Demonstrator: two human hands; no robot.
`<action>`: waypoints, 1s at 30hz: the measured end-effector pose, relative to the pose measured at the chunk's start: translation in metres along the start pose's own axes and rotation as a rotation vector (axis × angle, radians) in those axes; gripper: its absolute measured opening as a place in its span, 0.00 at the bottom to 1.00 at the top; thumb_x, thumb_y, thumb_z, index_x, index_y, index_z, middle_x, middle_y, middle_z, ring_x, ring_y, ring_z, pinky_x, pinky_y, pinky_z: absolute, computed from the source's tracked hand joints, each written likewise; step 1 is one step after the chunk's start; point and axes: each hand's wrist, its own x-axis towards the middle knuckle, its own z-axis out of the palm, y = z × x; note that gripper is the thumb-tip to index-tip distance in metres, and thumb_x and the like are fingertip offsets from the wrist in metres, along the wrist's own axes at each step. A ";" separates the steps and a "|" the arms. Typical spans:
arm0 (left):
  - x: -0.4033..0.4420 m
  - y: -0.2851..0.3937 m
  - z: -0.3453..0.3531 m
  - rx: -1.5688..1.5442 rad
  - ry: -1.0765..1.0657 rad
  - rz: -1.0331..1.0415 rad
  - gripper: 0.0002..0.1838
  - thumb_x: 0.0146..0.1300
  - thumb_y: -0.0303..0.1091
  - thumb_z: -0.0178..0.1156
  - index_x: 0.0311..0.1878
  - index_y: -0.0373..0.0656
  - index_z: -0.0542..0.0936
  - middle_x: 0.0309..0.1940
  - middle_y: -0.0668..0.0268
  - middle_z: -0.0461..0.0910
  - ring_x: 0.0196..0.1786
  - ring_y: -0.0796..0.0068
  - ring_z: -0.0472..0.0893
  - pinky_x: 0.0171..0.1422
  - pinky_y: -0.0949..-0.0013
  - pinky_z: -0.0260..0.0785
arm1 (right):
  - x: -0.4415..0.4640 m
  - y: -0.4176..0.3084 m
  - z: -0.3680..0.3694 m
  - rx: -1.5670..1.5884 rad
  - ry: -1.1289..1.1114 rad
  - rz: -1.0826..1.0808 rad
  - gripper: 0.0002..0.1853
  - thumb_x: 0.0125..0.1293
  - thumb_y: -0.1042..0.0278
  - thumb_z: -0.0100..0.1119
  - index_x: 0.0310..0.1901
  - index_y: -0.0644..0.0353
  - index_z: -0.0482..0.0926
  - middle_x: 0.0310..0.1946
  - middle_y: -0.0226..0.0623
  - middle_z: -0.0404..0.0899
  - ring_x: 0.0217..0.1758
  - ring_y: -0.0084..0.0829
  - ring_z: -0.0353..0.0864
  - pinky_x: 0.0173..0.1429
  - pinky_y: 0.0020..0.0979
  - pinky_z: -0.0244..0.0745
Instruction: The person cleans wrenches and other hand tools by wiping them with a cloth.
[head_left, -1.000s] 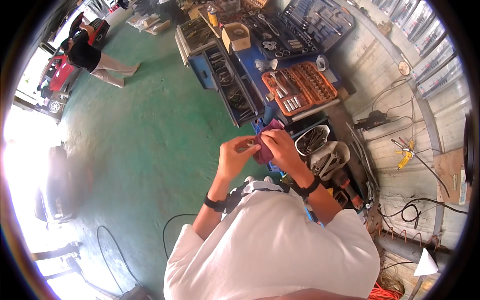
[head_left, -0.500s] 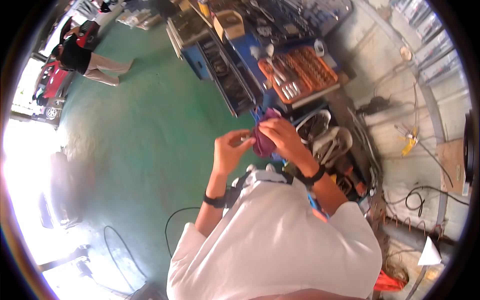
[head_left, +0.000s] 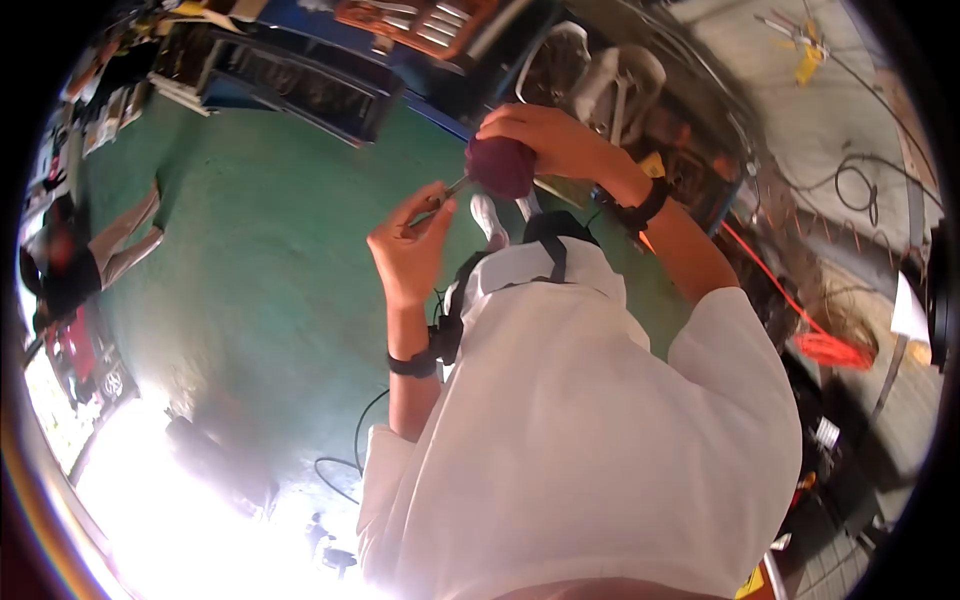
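Observation:
A maroon cloth (head_left: 500,168) is bunched in my right hand (head_left: 555,142), whose fingers close over its top. From the cloth's left side a thin metal tool (head_left: 457,186) slants down to my left hand (head_left: 410,245). My left thumb and fingers pinch that end of it. The tool's other end is hidden in the cloth, so its exact kind does not show. Both hands are in front of my waist, over the green floor.
A tool cart with an open drawer (head_left: 290,80) and an orange socket tray (head_left: 420,25) stands ahead. Metal parts (head_left: 620,85) lie to the right. A red hose (head_left: 838,350) is coiled by the wall. Another person (head_left: 75,255) is at the far left.
My view has turned, so the cart sits higher and further left. More of the metal tool shows between my left hand and the cloth, and my hands are further apart.

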 end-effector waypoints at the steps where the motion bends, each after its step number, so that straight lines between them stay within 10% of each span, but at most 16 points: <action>1: 0.004 -0.005 0.004 0.031 -0.031 0.069 0.13 0.60 0.22 0.68 0.49 0.35 0.85 0.39 0.60 0.85 0.42 0.76 0.84 0.47 0.76 0.78 | -0.011 0.007 0.002 -0.006 -0.057 0.077 0.23 0.54 0.75 0.68 0.53 0.54 0.77 0.50 0.35 0.79 0.53 0.41 0.79 0.55 0.38 0.77; 16: 0.048 -0.061 0.062 0.432 -0.375 0.152 0.09 0.63 0.20 0.64 0.46 0.35 0.85 0.41 0.58 0.87 0.44 0.72 0.86 0.49 0.72 0.79 | -0.097 0.020 0.028 -0.422 0.219 0.216 0.22 0.48 0.74 0.67 0.49 0.51 0.80 0.46 0.30 0.80 0.49 0.37 0.82 0.49 0.37 0.78; 30: 0.057 -0.068 0.036 0.519 -0.492 0.481 0.14 0.59 0.15 0.63 0.48 0.38 0.85 0.41 0.59 0.87 0.44 0.71 0.87 0.49 0.72 0.78 | -0.127 0.027 0.041 -0.123 0.088 0.471 0.31 0.46 0.77 0.67 0.57 0.52 0.79 0.48 0.38 0.84 0.49 0.43 0.83 0.53 0.39 0.78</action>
